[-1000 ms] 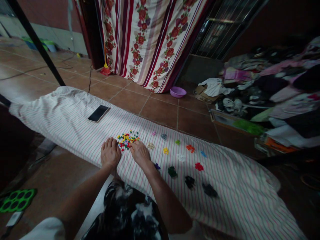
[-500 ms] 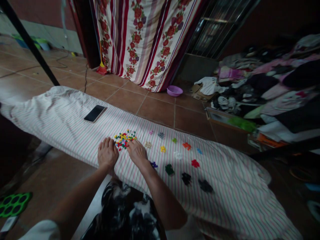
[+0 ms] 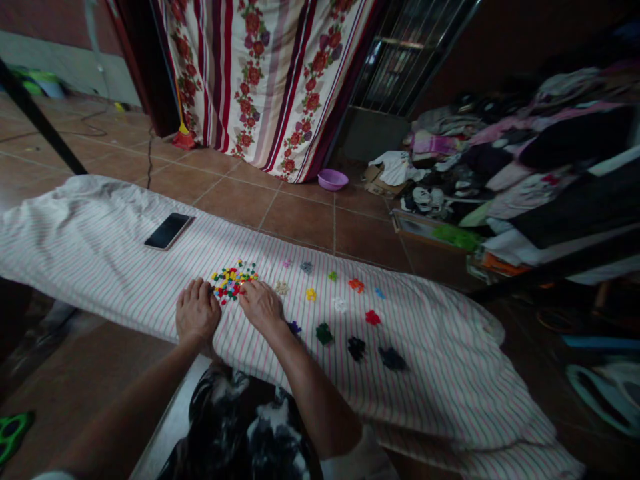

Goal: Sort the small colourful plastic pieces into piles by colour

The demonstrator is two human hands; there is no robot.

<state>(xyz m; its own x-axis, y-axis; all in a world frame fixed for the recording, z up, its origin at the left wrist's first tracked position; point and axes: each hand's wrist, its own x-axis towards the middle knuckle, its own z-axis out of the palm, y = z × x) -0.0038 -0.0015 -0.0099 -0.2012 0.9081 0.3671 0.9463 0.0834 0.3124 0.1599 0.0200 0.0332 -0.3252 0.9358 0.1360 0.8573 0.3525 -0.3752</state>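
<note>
Striped cloth [image 3: 115, 267], running from middle left to lower right; tiled floor [image 3: 300, 213] beyond. Mixed coloured pieces [image 3: 233, 277], one heap, left of centre: we judge them light, stiff, hardly fragile, best pinched singly by the edges. Left hand [image 3: 199, 310]: beside the heap's left edge, fingers together, slightly bent. Right hand [image 3: 261, 305]: at the heap's right edge, fingers curled downward. Whether either grips a piece, we cannot tell.

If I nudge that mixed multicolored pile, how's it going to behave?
The mixed pile will probably spread rather than move as one, since its pieces lie loose. Each looks tiny, so likely light. The striped cloth beneath is wrinkled, so it may bunch.
</note>
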